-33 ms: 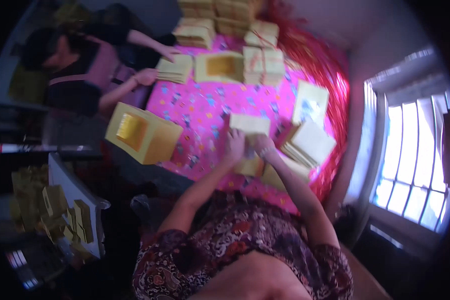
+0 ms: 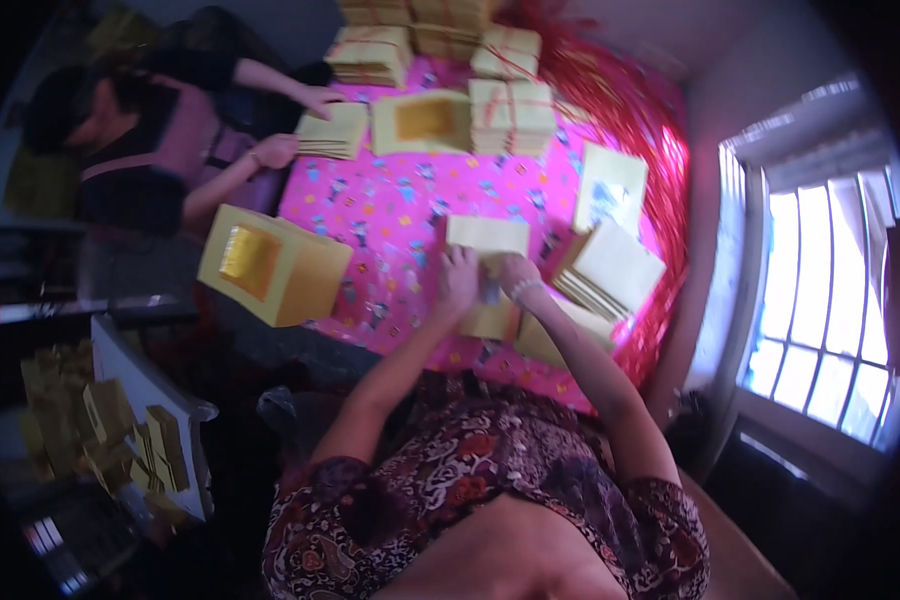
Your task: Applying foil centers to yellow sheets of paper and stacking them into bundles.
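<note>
A cream paper bag (image 2: 487, 233) lies on the pink patterned tabletop (image 2: 395, 200) in front of me. Across its left side my left hand (image 2: 458, 278) rests with the fingers stretched out. My right hand (image 2: 516, 274), with a pale bracelet at the wrist, is over the bag's right side, its fingers curled and pressed together; what they pinch is hidden. Between the hands shows a small greyish patch (image 2: 491, 291), too blurred to name. The lower yellowish part (image 2: 490, 322) of the paper extends toward me, next to more flat paper (image 2: 562, 338) at right.
A fanned stack of bags (image 2: 620, 268) and a printed sheet (image 2: 610, 188) lie at right, beside red strips (image 2: 660, 165). Tied bundles (image 2: 511, 118) stand at the back. A windowed yellow bag stack (image 2: 273, 268) sits at left, near a co-worker's hands (image 2: 276, 150) on other bags.
The whole view has shifted slightly, so the table appears a little farther up and left. Both hands stay over the same bag, with the left fingers now showing more spread.
</note>
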Tool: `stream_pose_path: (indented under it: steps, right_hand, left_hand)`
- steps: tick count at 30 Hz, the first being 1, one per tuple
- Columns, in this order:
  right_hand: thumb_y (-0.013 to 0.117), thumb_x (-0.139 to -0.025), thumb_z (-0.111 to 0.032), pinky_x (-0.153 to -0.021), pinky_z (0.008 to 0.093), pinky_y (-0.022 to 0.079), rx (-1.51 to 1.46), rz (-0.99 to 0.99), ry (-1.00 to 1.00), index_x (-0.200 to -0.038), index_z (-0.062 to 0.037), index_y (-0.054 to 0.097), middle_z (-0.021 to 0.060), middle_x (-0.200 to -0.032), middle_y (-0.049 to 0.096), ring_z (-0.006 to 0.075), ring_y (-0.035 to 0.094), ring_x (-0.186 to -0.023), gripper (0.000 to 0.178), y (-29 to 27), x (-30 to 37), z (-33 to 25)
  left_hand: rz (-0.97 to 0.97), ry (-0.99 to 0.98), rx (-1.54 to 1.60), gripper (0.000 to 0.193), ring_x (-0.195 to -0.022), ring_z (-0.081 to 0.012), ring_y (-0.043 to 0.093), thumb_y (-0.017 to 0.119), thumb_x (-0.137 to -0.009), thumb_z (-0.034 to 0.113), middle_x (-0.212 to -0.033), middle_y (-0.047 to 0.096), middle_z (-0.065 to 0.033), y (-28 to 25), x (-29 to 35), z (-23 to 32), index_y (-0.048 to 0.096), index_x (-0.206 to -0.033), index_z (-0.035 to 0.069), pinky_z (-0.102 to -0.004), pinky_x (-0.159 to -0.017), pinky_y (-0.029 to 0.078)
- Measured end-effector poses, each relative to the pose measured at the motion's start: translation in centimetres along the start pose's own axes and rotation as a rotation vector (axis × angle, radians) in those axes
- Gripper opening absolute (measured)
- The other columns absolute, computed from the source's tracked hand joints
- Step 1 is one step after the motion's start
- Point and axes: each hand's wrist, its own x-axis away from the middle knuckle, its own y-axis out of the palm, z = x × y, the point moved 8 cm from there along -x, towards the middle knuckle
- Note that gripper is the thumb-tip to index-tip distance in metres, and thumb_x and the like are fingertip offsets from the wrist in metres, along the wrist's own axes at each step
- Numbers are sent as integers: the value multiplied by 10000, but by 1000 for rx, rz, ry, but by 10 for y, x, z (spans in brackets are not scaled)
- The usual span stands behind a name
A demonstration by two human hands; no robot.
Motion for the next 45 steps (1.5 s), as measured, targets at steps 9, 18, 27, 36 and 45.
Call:
stream_pose_path:
  steps: [9, 18, 27, 36, 45]
  right_hand:
    - [515, -787, -79, -748, 395, 512, 14, -108, 79, -1006, 14, 511, 238, -980, 587, 337, 620, -873, 238, 1, 2, -3]
    - [706, -736, -242, -726, 389, 521, 40, -157, -37, -1024, 9, 450, 215, -994, 580, 321, 596, -948, 459, -13, 3, -14]
    - [720, -679, -211, -599, 375, 530, 266, 38, -300, -961, -26, 487, 126, -932, 552, 271, 609, -819, 410, -43, 6, -39]
    - [565, -777, -242, -642, 363, 489, 363, 4, -437, -898, -60, 584, 116, -872, 609, 235, 620, -783, 220, -49, 8, -42]
    - [684, -737, -299, -727, 403, 510, -143, 339, -103, -1018, -51, 524, 143, -1002, 542, 316, 579, -916, 408, -139, 72, -15]
  left_hand:
    - [139, 83, 228, 432, -888, -361, 463, 625, -808, 358, -983, 482, -188, -9, 14, -2, 495, -1007, -3, -449, -780, 401]
    - [231, 29, 625, 206, -725, -254, 559, 617, -833, 196, -846, 534, -117, -11, 13, -30, 538, -949, 45, -387, -653, 454]
    - [63, -365, 515, 362, -788, -323, 590, 583, -845, 360, -821, 592, -130, 6, 8, -85, 499, -955, 26, -438, -706, 457]
    - [-223, -527, 1144, 314, -778, -192, 644, 595, -874, 163, -869, 627, -118, 31, 0, -70, 461, -1112, 9, -299, -629, 527]
    - [-26, -431, 1553, 330, -759, -151, 629, 521, -911, 105, -987, 603, -93, -16, 26, -52, 423, -1206, -8, -254, -593, 541]
